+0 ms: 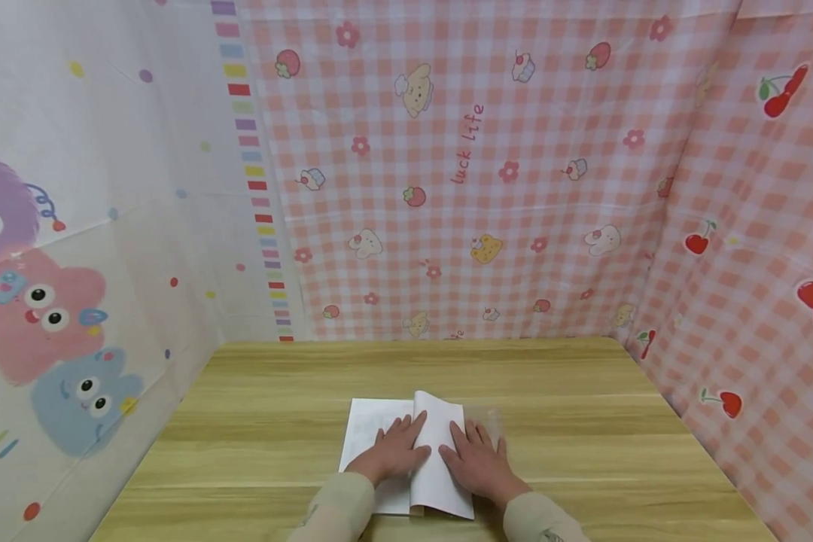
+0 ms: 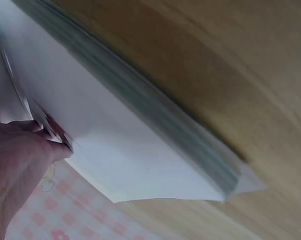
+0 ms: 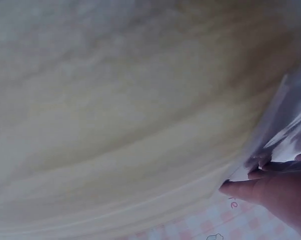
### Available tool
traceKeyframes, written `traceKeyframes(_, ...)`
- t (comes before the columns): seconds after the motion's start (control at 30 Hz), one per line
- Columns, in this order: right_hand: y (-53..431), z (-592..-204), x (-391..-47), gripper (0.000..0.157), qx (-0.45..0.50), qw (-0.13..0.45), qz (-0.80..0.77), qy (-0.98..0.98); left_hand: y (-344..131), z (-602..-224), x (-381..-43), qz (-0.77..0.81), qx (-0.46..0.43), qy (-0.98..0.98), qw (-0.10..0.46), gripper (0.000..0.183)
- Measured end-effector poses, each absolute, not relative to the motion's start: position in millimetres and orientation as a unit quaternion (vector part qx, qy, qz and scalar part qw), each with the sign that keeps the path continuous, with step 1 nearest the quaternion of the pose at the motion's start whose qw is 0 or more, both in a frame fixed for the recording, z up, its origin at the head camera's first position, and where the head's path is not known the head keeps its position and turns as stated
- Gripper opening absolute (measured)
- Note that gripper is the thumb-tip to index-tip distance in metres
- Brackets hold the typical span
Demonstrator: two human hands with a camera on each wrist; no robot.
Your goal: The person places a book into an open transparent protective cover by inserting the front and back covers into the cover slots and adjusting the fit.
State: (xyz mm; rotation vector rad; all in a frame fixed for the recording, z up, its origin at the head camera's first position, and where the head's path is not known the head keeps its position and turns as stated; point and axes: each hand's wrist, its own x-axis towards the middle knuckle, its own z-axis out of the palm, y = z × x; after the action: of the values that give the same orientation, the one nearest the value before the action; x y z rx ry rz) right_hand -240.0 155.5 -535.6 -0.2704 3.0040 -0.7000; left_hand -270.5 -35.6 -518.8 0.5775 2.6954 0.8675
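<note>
A book with white pages [image 1: 366,421] lies open near the front edge of the table. My left hand [image 1: 393,453] rests on its left side, fingers spread toward the middle. A white page or cover flap [image 1: 440,418] stands slightly lifted to the right of the middle. My right hand [image 1: 479,463] lies on the right side with straight fingers, its thumb and forefinger at that flap. Under it, a clear plastic sheet [image 1: 491,418] sticks out to the right. The left wrist view shows the thick edge of the page stack [image 2: 140,107]; shiny plastic [image 3: 285,132] appears beside the fingers in the right wrist view.
The wood-grain table [image 1: 257,421] extends around the book. A pink checked cloth [image 1: 474,226] hangs behind it, another cherry-print cloth [image 1: 738,301] on the right, and a white cartoon-print cloth [image 1: 176,331] on the left.
</note>
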Motion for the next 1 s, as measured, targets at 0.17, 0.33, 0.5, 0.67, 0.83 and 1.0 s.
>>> traceKeyframes(0.17,155.1,-536.5,-239.5,0.058,-0.096,0.024,-0.207,0.973,-34.5,-516.8,-268.8,0.292,0.195,0.928,0.124,0.065)
traceKeyframes(0.33,155.5,-538.1,-239.7,0.058,-0.097,0.02,-0.211,0.973,-36.8,-515.0,-269.2,0.314,0.193,0.92,0.136,0.064)
traceKeyframes(0.5,156.1,-537.4,-239.2,0.058,-0.093,0.023,-0.213,0.972,-36.5,-512.0,-266.0,0.306,0.198,0.922,0.131,0.065)
traceKeyframes(0.67,156.2,-534.7,-236.5,0.058,-0.096,0.023,-0.21,0.973,-35.4,-510.6,-263.6,0.299,0.2,0.925,0.124,0.065)
traceKeyframes(0.83,156.4,-534.4,-232.0,0.059,-0.103,0.015,-0.217,0.971,-35.3,-515.7,-264.1,0.296,0.197,0.927,0.123,0.064)
traceKeyframes(1.0,155.7,-532.7,-231.1,0.06,-0.096,0.019,-0.23,0.968,-35.3,-516.0,-263.1,0.297,0.193,0.927,0.122,0.064)
